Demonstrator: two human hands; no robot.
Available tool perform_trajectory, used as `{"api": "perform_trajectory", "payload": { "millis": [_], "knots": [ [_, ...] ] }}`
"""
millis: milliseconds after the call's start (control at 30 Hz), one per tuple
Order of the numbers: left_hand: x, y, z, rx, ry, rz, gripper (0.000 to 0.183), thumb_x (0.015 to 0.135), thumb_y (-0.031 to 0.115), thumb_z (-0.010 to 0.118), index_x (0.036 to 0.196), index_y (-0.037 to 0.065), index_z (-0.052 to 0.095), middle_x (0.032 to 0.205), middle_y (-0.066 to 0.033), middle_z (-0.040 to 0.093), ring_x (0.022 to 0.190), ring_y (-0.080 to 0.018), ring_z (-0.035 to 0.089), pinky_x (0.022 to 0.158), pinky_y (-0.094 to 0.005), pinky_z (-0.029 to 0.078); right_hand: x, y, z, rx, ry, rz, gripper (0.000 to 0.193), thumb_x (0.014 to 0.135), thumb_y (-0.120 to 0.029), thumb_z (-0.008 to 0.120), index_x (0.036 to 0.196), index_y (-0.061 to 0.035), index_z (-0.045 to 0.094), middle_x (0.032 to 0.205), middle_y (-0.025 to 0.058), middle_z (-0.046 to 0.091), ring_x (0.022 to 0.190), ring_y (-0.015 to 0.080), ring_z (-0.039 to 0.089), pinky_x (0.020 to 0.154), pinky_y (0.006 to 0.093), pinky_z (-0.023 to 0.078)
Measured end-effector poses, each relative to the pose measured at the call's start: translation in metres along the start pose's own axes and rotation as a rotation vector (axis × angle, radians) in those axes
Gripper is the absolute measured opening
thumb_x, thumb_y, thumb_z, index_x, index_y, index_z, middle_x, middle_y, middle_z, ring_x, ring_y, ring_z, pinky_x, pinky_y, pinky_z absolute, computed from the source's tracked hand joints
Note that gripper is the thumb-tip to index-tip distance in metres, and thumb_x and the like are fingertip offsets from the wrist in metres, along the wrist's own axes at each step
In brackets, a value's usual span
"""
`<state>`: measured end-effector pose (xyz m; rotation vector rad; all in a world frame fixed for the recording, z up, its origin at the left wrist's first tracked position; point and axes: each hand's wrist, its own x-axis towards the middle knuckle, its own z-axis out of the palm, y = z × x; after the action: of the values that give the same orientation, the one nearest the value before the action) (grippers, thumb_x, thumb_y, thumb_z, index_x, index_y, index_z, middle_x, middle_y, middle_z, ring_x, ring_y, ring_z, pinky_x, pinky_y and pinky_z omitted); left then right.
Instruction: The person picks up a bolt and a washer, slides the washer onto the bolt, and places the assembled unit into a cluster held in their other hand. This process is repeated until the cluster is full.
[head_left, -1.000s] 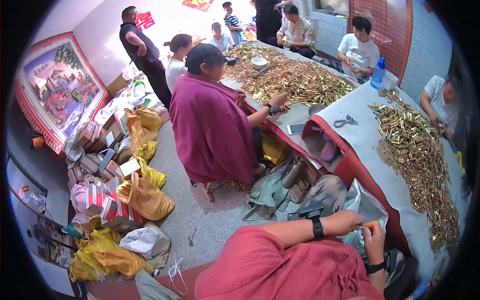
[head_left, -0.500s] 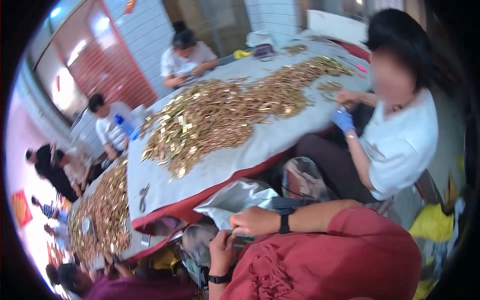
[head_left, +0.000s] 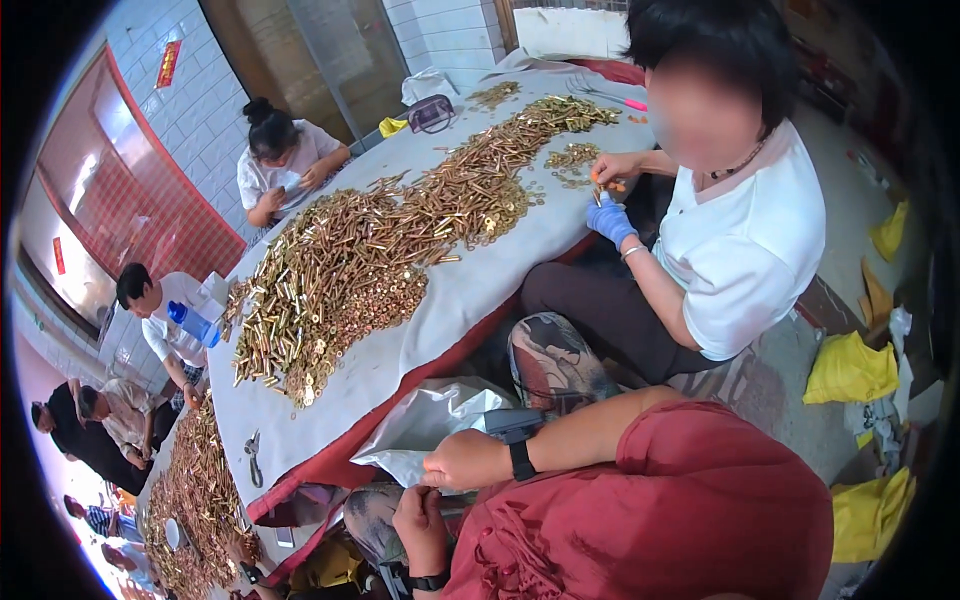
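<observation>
My right hand (head_left: 468, 461) is closed, its thumb and fingers pressed together above my lap. My left hand (head_left: 420, 518) is just below it, fingers pinched. Whatever small thing they hold between them is hidden. A silvery plastic bag (head_left: 425, 425) lies against my knees, right beside my right hand. On the grey-covered table (head_left: 390, 355) beyond it spreads a big heap of golden metal rods (head_left: 335, 255). Small rings (head_left: 385, 305), like washers, are piled along its near edge. Pliers (head_left: 254, 460) lie at the table's near left corner.
At the right sits a co-worker (head_left: 745, 230) with a blue glove (head_left: 608, 220), working small parts. Others sit along the far side, near a blue bottle (head_left: 193, 324). A second heap (head_left: 195, 480) lies at the lower left. Yellow bags (head_left: 850, 370) are on the floor at right.
My view has turned, so the table and people sit further left and the picture is sharper. My hands stay close together; an orange spot at my right fingertips no longer shows.
</observation>
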<state>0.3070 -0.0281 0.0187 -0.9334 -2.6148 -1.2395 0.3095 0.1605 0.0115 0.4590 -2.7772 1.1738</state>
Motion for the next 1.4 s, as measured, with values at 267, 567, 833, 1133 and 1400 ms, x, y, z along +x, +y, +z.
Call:
{"api": "perform_trajectory", "payload": {
  "millis": [267, 567, 833, 1133, 1400],
  "knots": [
    [-0.001, 0.001, 0.005, -0.134, -0.032, -0.158, 0.003, 0.091, 0.0, 0.062, 0.09, -0.002, 0.059, 0.075, -0.0089, 0.064, 0.069, -0.0141, 0.057, 0.065, -0.0293, 0.048, -0.004, -0.006, -0.009, 0.297, 0.071, -0.025, 0.03, 0.088, -0.032, 0.068, 0.096, -0.0043, 0.059, 0.076, 0.0163, 0.064, 0.073, 0.0369, 0.063, 0.064, 0.0437, 0.048],
    [-0.006, -0.011, 0.008, -0.205, -0.043, -0.191, 0.003, 0.092, 0.001, 0.062, 0.092, -0.002, 0.06, 0.078, -0.0085, 0.066, 0.07, -0.0142, 0.06, 0.066, -0.0276, 0.05, -0.003, -0.007, -0.018, 0.002, -0.082, 0.021, 0.029, 0.088, -0.029, 0.066, 0.099, -0.003, 0.06, 0.075, 0.0134, 0.064, 0.073, 0.035, 0.064, 0.065, 0.0446, 0.048],
    [-0.004, -0.003, 0.008, -0.389, -0.072, -0.271, 0.011, 0.098, 0.011, 0.059, 0.094, 0.0, 0.057, 0.082, -0.0034, 0.062, 0.073, -0.0099, 0.055, 0.067, -0.0242, 0.046, -0.004, 0.006, -0.002, 0.309, 0.177, -0.235, 0.031, 0.088, -0.033, 0.066, 0.1, -0.0046, 0.061, 0.076, 0.0131, 0.065, 0.073, 0.0348, 0.064, 0.064, 0.0448, 0.047],
    [-0.003, -0.005, 0.013, -0.496, -0.02, -0.291, 0.012, 0.1, 0.014, 0.057, 0.093, 0.004, 0.056, 0.08, -0.0021, 0.064, 0.057, -0.0043, 0.046, 0.052, -0.0212, 0.037, -0.009, 0.007, -0.007, 0.133, 0.086, -0.035, 0.028, 0.089, -0.03, 0.065, 0.103, -0.0059, 0.062, 0.08, 0.0123, 0.066, 0.077, 0.0321, 0.065, 0.067, 0.041, 0.05],
    [0.017, 0.029, 0.011, -0.513, -0.02, -0.249, 0.016, 0.098, 0.014, 0.052, 0.092, 0.004, 0.063, 0.082, -0.0022, 0.055, 0.066, -0.0113, 0.046, 0.058, -0.0278, 0.04, -0.004, 0.013, -0.017, 0.257, 0.12, -0.006, 0.028, 0.089, -0.027, 0.066, 0.106, -0.0053, 0.063, 0.077, 0.0124, 0.067, 0.073, 0.0294, 0.066, 0.065, 0.0397, 0.049]
  ]
}}
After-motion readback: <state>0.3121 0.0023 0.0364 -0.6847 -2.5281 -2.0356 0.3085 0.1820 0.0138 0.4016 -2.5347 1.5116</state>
